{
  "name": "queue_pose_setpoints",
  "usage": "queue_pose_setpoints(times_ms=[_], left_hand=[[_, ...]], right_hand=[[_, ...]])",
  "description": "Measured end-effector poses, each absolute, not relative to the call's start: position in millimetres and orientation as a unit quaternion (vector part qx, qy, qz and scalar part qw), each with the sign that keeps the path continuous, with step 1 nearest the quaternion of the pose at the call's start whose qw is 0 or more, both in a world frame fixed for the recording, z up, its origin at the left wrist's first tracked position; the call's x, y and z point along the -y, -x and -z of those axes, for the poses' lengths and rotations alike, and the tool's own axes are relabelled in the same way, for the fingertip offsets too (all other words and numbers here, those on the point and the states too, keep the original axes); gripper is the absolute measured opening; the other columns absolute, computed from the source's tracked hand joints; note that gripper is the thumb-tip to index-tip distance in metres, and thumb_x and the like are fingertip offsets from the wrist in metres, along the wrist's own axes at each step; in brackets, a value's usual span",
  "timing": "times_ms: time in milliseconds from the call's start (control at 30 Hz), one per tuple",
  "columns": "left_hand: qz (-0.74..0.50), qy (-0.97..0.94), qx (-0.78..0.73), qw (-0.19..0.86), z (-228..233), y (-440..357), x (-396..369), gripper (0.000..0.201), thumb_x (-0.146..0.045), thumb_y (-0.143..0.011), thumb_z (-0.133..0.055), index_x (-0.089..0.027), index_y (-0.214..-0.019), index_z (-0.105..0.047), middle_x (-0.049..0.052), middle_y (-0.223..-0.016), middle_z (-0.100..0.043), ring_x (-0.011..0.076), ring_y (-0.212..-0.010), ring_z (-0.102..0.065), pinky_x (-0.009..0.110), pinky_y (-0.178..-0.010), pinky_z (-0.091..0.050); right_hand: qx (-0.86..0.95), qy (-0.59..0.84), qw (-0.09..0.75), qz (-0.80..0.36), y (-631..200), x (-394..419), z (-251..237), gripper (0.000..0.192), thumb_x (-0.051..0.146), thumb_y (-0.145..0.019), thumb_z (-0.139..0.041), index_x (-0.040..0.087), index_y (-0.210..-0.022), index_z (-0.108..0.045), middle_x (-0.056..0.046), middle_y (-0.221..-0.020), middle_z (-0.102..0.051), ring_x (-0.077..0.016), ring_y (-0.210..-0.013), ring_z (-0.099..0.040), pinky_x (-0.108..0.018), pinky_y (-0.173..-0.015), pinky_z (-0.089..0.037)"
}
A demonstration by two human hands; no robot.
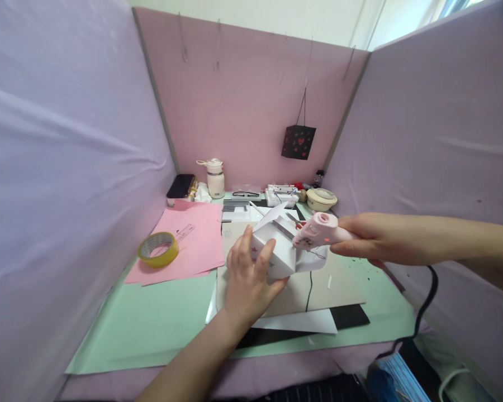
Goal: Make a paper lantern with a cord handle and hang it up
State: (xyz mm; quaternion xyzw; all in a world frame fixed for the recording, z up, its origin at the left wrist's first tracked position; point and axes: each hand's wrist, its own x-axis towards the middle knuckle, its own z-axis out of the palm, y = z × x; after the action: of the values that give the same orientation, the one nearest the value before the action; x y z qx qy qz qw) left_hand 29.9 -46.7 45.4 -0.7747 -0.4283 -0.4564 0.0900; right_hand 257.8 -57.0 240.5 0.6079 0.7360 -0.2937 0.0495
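My left hand [251,276] grips a small white paper box [283,248] from its left side, thumb and fingers spread along the walls. The box is tilted and its flaps stand up at the top. In my right hand [364,243] is a pink hot glue gun [318,230], held by the handle, with its nozzle end against or very close to the box's right edge. A black cord hangs below my right wrist. Behind the box, scissors with red handles [299,224] show in part. Beneath everything lies a beige cardboard sheet [335,293].
A yellow tape roll [158,249] and a clear ruler [185,231] rest on pink paper [205,240] at left. Along the back stand a phone [181,186], a cream bottle [215,180] and a round container [321,199]. A black paper lantern [299,142] hangs from the pink wall.
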Motion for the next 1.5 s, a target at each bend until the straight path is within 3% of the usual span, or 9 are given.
queue_pose_setpoints(times_ms=[200, 467, 667, 800, 967, 1167, 1300, 1400, 1500], left_hand=[[0.462, 0.769, 0.433, 0.086, -45, -28, 47, 0.076, -0.035, -0.072, -0.08, -0.025, -0.135, -0.039, 0.019, -0.155, -0.018, 0.0397, -0.138, -0.033, 0.057, -0.106, -0.037], [0.468, 0.76, 0.444, 0.075, -41, -27, 43, 0.083, -0.038, -0.072, -0.08, -0.022, -0.138, -0.033, 0.022, -0.154, -0.02, 0.0393, -0.14, -0.031, 0.058, -0.107, -0.037], [0.484, 0.754, 0.437, 0.07, -38, -25, 39, 0.086, -0.041, -0.074, -0.079, -0.023, -0.142, -0.03, 0.022, -0.155, -0.02, 0.0395, -0.143, -0.027, 0.059, -0.108, -0.036], [0.485, 0.752, 0.442, 0.06, -38, -24, 37, 0.085, -0.042, -0.074, -0.078, -0.022, -0.142, -0.031, 0.022, -0.155, -0.018, 0.0397, -0.144, -0.024, 0.06, -0.108, -0.036], [0.495, 0.747, 0.443, 0.037, -39, -24, 37, 0.087, -0.044, -0.073, -0.079, -0.022, -0.141, -0.031, 0.02, -0.156, -0.017, 0.0381, -0.146, -0.022, 0.06, -0.111, -0.035], [0.498, 0.747, 0.44, 0.022, -38, -25, 37, 0.087, -0.042, -0.072, -0.08, -0.022, -0.141, -0.032, 0.02, -0.157, -0.015, 0.0371, -0.147, -0.019, 0.06, -0.113, -0.032], [0.497, 0.745, 0.444, 0.02, -37, -25, 37, 0.087, -0.042, -0.073, -0.08, -0.022, -0.141, -0.031, 0.02, -0.156, -0.015, 0.0373, -0.146, -0.021, 0.06, -0.112, -0.033], [0.493, 0.745, 0.448, 0.023, -36, -25, 38, 0.087, -0.042, -0.073, -0.08, -0.022, -0.142, -0.03, 0.021, -0.156, -0.016, 0.0374, -0.146, -0.022, 0.06, -0.111, -0.035], [0.493, 0.743, 0.453, 0.015, -35, -25, 39, 0.088, -0.042, -0.073, -0.08, -0.024, -0.142, -0.029, 0.02, -0.156, -0.016, 0.0374, -0.146, -0.02, 0.06, -0.111, -0.034]], right_hand=[[-0.714, -0.59, -0.04, 0.375, -268, 57, -248, 0.044, 0.062, -0.084, -0.058, 0.02, -0.073, -0.058, 0.0, -0.057, -0.055, -0.0147, -0.057, -0.053, -0.027, -0.055, -0.041], [-0.616, -0.402, -0.337, 0.588, -288, 56, -199, 0.04, 0.055, -0.088, -0.058, 0.016, -0.092, -0.063, -0.002, -0.074, -0.052, -0.0094, -0.056, -0.043, -0.022, -0.043, -0.032], [-0.575, -0.452, -0.521, 0.44, -319, 60, -167, 0.044, 0.062, -0.086, -0.055, 0.021, -0.101, -0.059, -0.002, -0.078, -0.059, -0.0102, -0.052, -0.045, -0.025, -0.046, -0.033], [-0.593, -0.685, -0.373, 0.2, -361, 51, -119, 0.04, 0.058, -0.088, -0.052, 0.019, -0.084, -0.059, 0.0, -0.058, -0.055, -0.0154, -0.055, -0.05, -0.027, -0.054, -0.039], [-0.63, -0.753, -0.189, 0.039, -398, 43, -30, 0.045, 0.048, -0.093, -0.042, 0.015, -0.12, -0.055, -0.013, -0.099, -0.07, -0.0263, -0.08, -0.066, -0.033, -0.067, -0.048], [-0.667, -0.732, -0.137, 0.027, -414, 37, 14, 0.045, 0.047, -0.095, -0.04, 0.015, -0.123, -0.055, -0.016, -0.117, -0.066, -0.029, -0.104, -0.064, -0.034, -0.084, -0.048], [-0.669, -0.735, -0.114, 0.007, -430, 26, 20, 0.045, 0.045, -0.095, -0.038, 0.014, -0.12, -0.059, -0.017, -0.111, -0.067, -0.0308, -0.105, -0.062, -0.039, -0.088, -0.047], [-0.648, -0.755, -0.097, -0.023, -432, 19, 19, 0.045, 0.045, -0.09, -0.045, 0.013, -0.117, -0.063, -0.02, -0.104, -0.067, -0.0369, -0.102, -0.062, -0.048, -0.085, -0.048], [-0.653, -0.744, -0.132, -0.058, -412, 15, -4, 0.055, 0.051, -0.088, -0.049, 0.014, -0.128, -0.057, -0.022, -0.119, -0.061, -0.0409, -0.113, -0.056, -0.055, -0.091, -0.045]])
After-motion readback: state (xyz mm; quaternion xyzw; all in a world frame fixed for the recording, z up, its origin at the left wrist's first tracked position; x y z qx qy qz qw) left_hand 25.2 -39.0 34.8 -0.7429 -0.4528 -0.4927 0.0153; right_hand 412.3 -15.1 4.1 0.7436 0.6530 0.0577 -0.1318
